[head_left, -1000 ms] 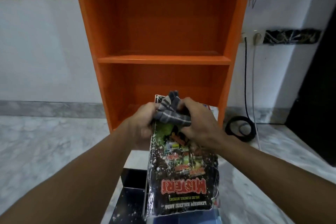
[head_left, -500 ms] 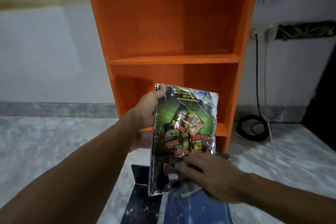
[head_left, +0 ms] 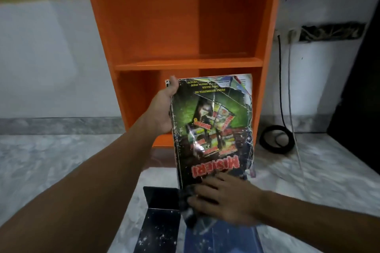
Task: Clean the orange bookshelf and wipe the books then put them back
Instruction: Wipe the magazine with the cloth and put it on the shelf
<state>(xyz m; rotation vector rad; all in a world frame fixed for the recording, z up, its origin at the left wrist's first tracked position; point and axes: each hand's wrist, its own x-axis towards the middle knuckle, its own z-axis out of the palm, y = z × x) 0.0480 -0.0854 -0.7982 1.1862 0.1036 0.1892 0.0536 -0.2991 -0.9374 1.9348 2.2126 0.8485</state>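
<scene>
1. Sweeping down since a second ago, the right hand (head_left: 224, 197) and its cloth (head_left: 188, 204) have gone from the top edge of the book (head_left: 213, 127) to its bottom end, near 6 o'clock of the cover.
2. The left hand (head_left: 162, 109) grips the book by its upper left corner, at about 10 o'clock. Its thumb lies over the front and the other fingers are hidden behind the book. It holds the book upright in the air, just in front of the lower compartment and touching no shelf.
3. The right hand's fingers (head_left: 205, 190) lie spread and fairly flat, pressing the bunched grey cloth against the lower cover, under the red title. The hand is blurred, so I cannot tell whether the thumb tucks under anything.
4. At 12 o'clock stands the orange bookshelf (head_left: 185, 26). Both compartments that I can see hold nothing, and the boards look free of dust, so I judge the shelf cleaning to be done.
5. This front cover looks close to wiped, though pale specks and creases remain on it. I cannot see its back or its edges.
6. At 6 o'clock on the floor (head_left: 51, 160) a black bookend (head_left: 161, 198), flecked with white, stands beside a blue book (head_left: 222, 240) that lies flat. Both probably need wiping.
7. No book is back on a shelf yet, so I put the task at about halfway.
8. At 2 o'clock a coiled cable (head_left: 275, 139) lies clear of the work.
</scene>
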